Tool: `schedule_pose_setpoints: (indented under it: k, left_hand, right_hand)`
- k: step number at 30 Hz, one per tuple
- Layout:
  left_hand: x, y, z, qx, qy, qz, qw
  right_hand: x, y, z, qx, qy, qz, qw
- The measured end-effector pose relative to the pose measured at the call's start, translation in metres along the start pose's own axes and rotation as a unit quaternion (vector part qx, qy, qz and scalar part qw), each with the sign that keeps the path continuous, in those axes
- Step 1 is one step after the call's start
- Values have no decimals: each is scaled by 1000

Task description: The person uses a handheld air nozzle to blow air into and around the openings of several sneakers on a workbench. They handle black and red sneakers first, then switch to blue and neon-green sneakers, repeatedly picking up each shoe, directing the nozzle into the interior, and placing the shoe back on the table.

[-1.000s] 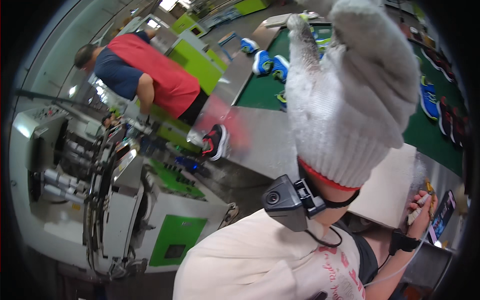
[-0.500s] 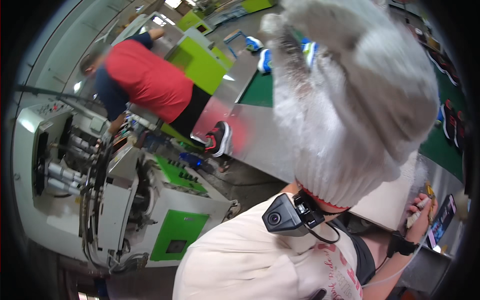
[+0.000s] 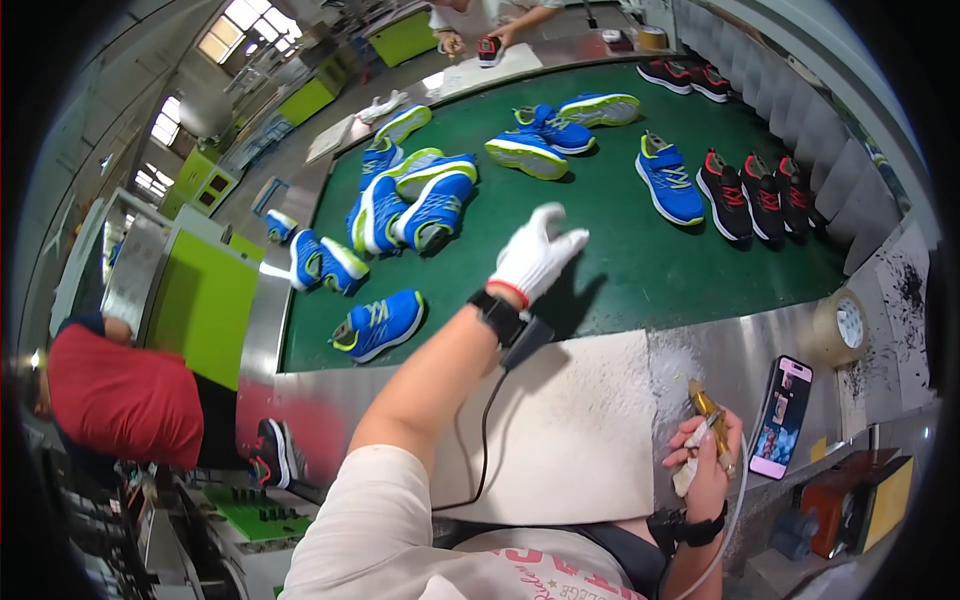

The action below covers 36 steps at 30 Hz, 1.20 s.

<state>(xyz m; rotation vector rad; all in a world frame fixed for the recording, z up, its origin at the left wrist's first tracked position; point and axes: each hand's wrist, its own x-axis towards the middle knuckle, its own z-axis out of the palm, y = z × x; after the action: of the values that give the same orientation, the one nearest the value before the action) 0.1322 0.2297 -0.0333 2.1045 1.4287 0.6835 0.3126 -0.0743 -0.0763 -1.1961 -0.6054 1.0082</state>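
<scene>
My left hand (image 3: 538, 255), in a white knitted glove with a red cuff edge, reaches out over the green table surface (image 3: 610, 270). Its fingers are stretched out, the thumb apart, and nothing shows in it. Blue sports shoes lie to its left, the nearest being a single blue shoe (image 3: 380, 325). My right hand (image 3: 712, 445), partly wrapped in white cloth, rests by the metal edge. Its fingers close round a brass-coloured hand tool (image 3: 707, 402) with a thin clear hose (image 3: 738, 500). Between my arms lies a pale board (image 3: 570, 430).
A phone (image 3: 780, 418) and a tape roll (image 3: 838, 328) sit at the right. Black-and-red shoes (image 3: 762, 200) stand in a row farther back. Across the table a person (image 3: 492, 25) handles a shoe; another person in red (image 3: 125, 400) bends at the left.
My left gloved hand, large and close to the camera before, has come down and out over the green surface. The view has swung towards the table. The tool stays in my right hand.
</scene>
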Motion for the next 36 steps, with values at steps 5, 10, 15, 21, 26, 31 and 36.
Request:
schedule_pose_setpoints:
  k: [5,10,15,21,26,31,36]
  left_hand:
    - [115,3,19,204,0,-2,979]
    - [165,-39,27,282,13,-19,959]
    - [95,-60,0,262,31,55,963]
    - [-21,-64,-85,-32,129,164,978]
    - [-141,-3,-108,-482,192,-86,851]
    - [-211,-11,-72,-461,15,-57,885]
    - [-186,17,-71,-432,-120,99,889]
  right_hand:
    - [1,-6,1,-23,8,20,1000]
    - [2,-7,4,-12,24,37,999]
    - [5,-8,3,-16,17,35,999]
    - [5,-5,4,-62,-32,19,997]
    - [-7,-5,18,-161,-63,-17,985]
    - [-41,-19,38,-209,-152,-96,961]
    - [-75,-57,77,-10,-260,-85,962]
